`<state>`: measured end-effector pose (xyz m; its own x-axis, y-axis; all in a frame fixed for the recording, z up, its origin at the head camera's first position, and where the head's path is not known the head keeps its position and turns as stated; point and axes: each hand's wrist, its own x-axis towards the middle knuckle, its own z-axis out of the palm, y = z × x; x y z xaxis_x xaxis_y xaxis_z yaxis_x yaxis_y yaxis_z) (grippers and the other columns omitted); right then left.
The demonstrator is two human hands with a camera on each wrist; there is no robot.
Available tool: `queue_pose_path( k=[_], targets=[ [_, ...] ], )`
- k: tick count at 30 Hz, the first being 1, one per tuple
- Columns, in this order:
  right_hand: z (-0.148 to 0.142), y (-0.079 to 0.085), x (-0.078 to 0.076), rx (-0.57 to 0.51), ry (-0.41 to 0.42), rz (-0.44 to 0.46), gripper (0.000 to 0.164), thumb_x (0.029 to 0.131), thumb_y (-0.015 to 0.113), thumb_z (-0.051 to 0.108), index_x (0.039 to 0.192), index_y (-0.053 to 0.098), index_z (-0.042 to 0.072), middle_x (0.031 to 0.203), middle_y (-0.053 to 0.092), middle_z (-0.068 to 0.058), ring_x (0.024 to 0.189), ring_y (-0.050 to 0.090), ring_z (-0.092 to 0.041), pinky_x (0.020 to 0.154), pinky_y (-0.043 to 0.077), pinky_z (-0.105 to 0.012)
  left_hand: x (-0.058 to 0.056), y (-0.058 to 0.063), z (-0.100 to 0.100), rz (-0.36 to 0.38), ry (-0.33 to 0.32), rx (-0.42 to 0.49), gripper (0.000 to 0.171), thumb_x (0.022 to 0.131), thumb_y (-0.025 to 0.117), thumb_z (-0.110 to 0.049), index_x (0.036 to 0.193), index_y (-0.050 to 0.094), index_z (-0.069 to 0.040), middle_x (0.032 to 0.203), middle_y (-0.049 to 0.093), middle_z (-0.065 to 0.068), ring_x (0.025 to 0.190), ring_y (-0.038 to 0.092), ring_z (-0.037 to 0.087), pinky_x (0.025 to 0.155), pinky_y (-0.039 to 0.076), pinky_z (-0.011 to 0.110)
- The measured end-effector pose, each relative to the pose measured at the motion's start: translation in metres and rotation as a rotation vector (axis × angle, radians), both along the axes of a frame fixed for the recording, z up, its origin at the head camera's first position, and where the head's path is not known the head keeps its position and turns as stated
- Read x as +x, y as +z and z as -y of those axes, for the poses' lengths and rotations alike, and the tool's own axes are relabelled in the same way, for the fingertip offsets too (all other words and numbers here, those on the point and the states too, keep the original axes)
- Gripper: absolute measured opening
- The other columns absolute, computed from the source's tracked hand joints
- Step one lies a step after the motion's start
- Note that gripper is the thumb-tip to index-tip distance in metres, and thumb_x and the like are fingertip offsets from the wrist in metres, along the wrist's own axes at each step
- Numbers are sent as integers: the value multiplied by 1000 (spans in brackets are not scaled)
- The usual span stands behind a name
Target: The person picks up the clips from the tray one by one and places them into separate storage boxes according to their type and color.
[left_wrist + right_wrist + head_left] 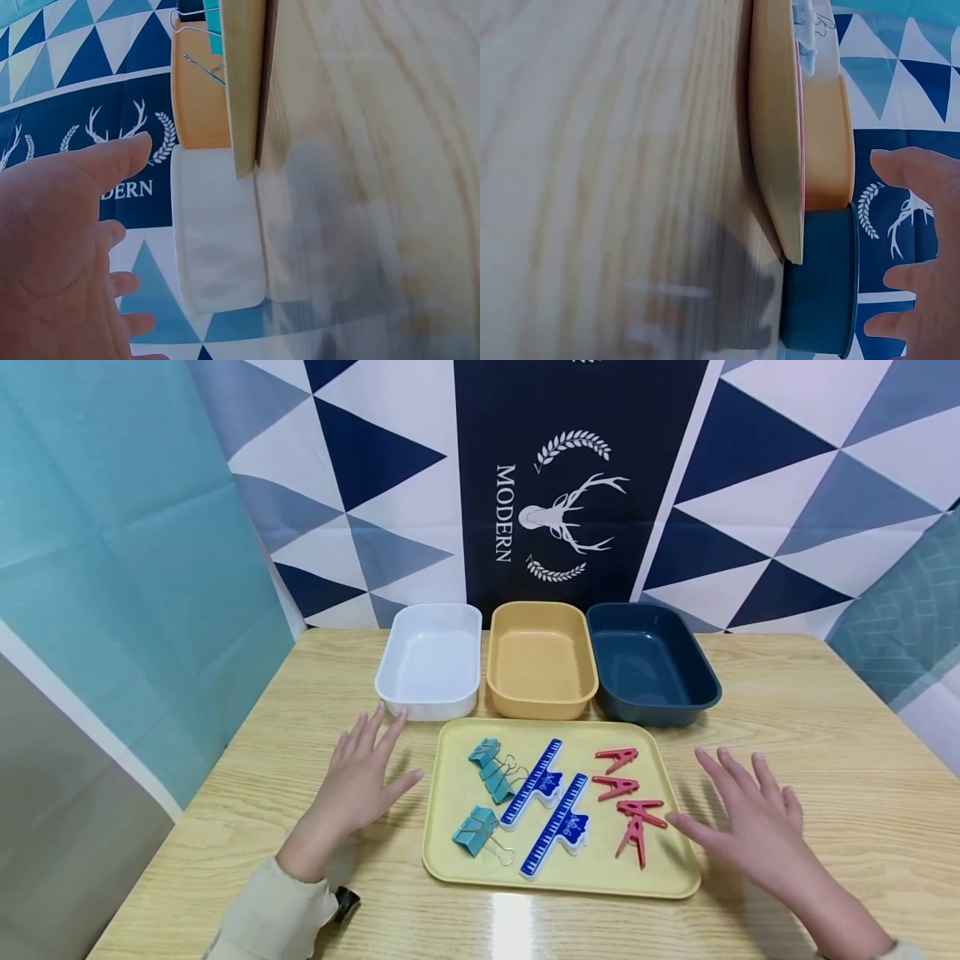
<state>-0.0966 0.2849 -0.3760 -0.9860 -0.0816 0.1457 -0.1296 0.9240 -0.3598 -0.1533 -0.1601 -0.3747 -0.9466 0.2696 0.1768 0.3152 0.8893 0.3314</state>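
Note:
A yellow tray (600, 878) lies on the table between the two hands. Its left side bears teal binder clips (476, 831), its middle two blue-and-white ruler-shaped clips (555, 827), its right side several red clothespins (617, 787), two of them overlapping. My left hand (363, 777) hovers left of the tray with fingers spread, holding nothing. To the right of the tray, nearest the clothespins, my right hand (757, 827) is likewise spread and holds nothing. In the left wrist view the left hand (60, 247) shows its palm side; the right hand (930, 262) is partly cut off in its wrist view.
Behind the tray stand a white bin (429, 702), a yellow-orange bin (542, 706) and a dark blue bin (660, 714), side by side. A patterned cloth (405, 452) hangs behind them. A small black object (346, 903) sits by the left sleeve.

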Motion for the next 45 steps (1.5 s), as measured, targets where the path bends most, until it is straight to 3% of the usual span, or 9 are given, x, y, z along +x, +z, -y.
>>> queue_pose_path(
  k=[8,14,21,29,39,45],
  targets=[
    [5,2,-2,-6,10,-16,91,79,66,53,146,25,8,143,22,-31,135,-10,-45,94,-7,-76,-5,-1,-5,32,-26,32,80,88,60,-45,150,18,-16,153,6,17,137,4,40,109,11,61],
    [10,3,-3,1,-2,39,95,78,65,58,145,26,4,142,22,-33,133,-11,-47,93,-7,-77,-7,0,-10,34,-35,44,83,87,61,-45,150,17,-16,153,7,18,137,7,41,105,19,63],
    [12,3,-4,2,8,29,96,76,66,59,144,28,3,141,24,-33,133,-9,-49,94,-6,-76,-10,0,-14,114,-53,138,86,86,66,-39,151,12,-21,154,1,13,136,9,41,97,32,66],
    [15,0,-4,-5,45,-2,92,73,74,51,141,34,2,139,27,-34,133,-2,-50,96,1,-75,-14,1,-17,168,-83,231,92,82,72,-33,151,12,-22,153,2,16,134,16,44,97,33,64],
    [20,1,-4,-12,59,-6,91,69,78,45,139,37,4,137,31,-34,132,2,-51,93,8,-76,-19,-2,-19,250,-128,345,97,76,78,-24,150,16,-15,150,16,19,122,41,41,99,39,52],
    [23,3,-5,-32,84,-42,88,69,80,40,137,39,4,135,34,-34,130,7,-52,92,11,-75,-23,-6,-19,331,-144,436,90,74,79,-16,147,26,-8,146,26,16,116,47,40,96,43,48]
  ],
)
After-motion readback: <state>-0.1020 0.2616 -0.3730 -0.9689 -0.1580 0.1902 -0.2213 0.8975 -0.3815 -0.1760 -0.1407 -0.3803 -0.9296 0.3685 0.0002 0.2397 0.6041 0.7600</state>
